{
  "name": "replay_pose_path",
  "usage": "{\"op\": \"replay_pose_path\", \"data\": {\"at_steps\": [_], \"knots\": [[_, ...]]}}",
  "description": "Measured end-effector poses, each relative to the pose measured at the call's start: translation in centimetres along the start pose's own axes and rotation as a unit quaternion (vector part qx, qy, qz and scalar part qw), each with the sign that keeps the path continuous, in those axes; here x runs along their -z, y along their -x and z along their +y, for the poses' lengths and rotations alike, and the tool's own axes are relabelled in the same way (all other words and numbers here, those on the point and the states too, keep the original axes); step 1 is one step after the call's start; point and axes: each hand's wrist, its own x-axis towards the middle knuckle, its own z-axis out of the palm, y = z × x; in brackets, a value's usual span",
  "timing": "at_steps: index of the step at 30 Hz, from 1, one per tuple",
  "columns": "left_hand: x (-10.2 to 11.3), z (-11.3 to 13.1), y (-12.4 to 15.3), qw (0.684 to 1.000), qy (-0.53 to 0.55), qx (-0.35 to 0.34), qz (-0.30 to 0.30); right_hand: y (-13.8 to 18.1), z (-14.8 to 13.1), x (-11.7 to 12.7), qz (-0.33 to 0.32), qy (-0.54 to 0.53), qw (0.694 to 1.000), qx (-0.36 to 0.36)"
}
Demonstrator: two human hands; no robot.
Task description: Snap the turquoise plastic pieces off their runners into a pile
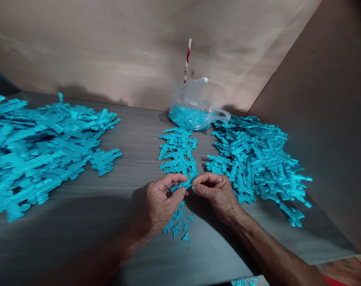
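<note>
My left hand (164, 198) and my right hand (214, 194) meet over the middle of the table. Between their thumbs and forefingers is a flat turquoise plastic piece (181, 184) with an irregular outline; both hands pinch it, and the fingertips hide part of it. Just beyond the hands, a column of similar turquoise pieces (178, 151) lies in overlapping rows. On the near side, partly under my left hand, small turquoise scraps (176, 229) are scattered on the tabletop.
A large heap of turquoise pieces (46, 147) covers the left side, and another heap (257, 155) lies at right. A clear plastic bag (192, 113) of turquoise bits stands by the back wall (123, 51), with a patterned stick (187, 61) rising from it. The grey table (132, 151) has its near edge at lower right.
</note>
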Motion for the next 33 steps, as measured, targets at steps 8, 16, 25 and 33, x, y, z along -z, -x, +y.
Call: {"op": "replay_pose_path", "data": {"at_steps": [8,16,25,33], "knots": [[0.3,-0.7,-0.3,0.995,-0.079,-0.054,0.026,0.1,0.8,0.0,0.014,0.066,0.996,0.053],[0.3,0.4,0.2,0.985,-0.138,-0.09,0.057,0.7,1.0,-0.4,0.053,0.183,0.969,0.159],[0.7,2.1,0.8,0.947,-0.238,-0.208,0.061,1.2,1.1,-0.4,0.057,0.327,0.879,0.341],[0.8,2.0,0.5,0.939,-0.247,-0.23,0.059,1.2,1.0,-0.4,0.04,0.275,0.917,0.287]]}}
